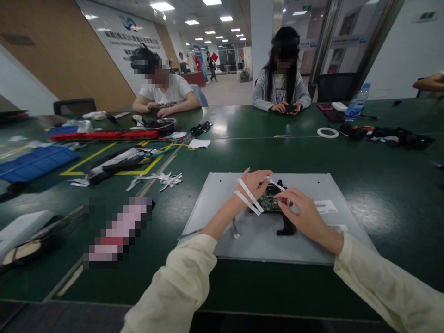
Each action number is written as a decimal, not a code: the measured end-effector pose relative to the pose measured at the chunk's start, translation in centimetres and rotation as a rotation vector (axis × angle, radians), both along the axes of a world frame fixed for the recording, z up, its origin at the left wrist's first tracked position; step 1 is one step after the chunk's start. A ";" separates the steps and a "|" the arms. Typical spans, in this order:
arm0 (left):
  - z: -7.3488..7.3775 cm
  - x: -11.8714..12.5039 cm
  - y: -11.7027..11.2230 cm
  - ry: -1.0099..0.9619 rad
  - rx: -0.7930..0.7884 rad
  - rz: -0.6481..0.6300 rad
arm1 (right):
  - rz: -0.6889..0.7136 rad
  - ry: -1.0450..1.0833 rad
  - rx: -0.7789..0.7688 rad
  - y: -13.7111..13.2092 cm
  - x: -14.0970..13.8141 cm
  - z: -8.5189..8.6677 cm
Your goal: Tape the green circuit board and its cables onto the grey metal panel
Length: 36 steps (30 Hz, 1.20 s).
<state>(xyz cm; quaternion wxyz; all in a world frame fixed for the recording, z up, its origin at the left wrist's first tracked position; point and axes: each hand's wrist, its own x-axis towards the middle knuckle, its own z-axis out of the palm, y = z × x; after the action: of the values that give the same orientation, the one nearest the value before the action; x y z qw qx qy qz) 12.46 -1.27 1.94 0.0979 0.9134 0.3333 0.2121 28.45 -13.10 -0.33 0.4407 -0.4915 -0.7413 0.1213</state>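
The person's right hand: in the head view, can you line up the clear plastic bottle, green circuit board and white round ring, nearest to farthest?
1. Green circuit board: just left of the right hand.
2. White round ring: past the hand, slightly right.
3. Clear plastic bottle: behind the ring, farther right.

Between the left fingers [258, 175] and the right fingers [290, 196] shows a green circuit board [268, 203]; just nearer than the right fingers, a black bracket [285, 231]; beneath them all, a plain light-grey panel [301, 252]. Plain white strips [250, 196] lie behind the left fingers, and a white label [329, 206] sits right of the right fingers. The sleeves [183, 268] leading to the fingers are pale cream, the worktop [391, 199] around them dark green. Left of the fingers come white scraps [169, 181], a pixelated pink thing [118, 222] banded with red, yellow lines [92, 156], a red strip [104, 136] and a blue basket [38, 162]. Beyond the right fingers, a white ring [328, 136] and a clear bottle [357, 104] marked with blue.
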 end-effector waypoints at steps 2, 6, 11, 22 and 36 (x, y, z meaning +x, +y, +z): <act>0.5 0.2 -0.8 -0.001 0.011 -0.007 | 0.008 0.020 0.000 -0.2 -0.1 0.1; 1.0 0.9 -2.6 -0.020 0.030 -0.035 | 0.040 0.057 -0.009 -0.7 -0.7 0.7; 1.0 1.3 -3.6 -0.077 0.038 -0.014 | 0.099 0.022 -0.023 -1.1 -1.4 0.8; 0.2 0.6 -2.9 0.018 0.061 0.034 | 0.128 0.111 -0.069 -1.3 -1.7 0.4; 2.4 -9.2 -3.3 0.083 -0.102 0.046 | 0.113 0.268 -0.528 0.5 4.5 1.4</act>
<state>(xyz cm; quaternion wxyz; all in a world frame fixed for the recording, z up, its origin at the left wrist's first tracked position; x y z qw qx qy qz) 3.27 -4.56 4.34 0.1255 0.9074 0.3682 0.1592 32.95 -12.64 1.02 0.3841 -0.5268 -0.6454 0.3980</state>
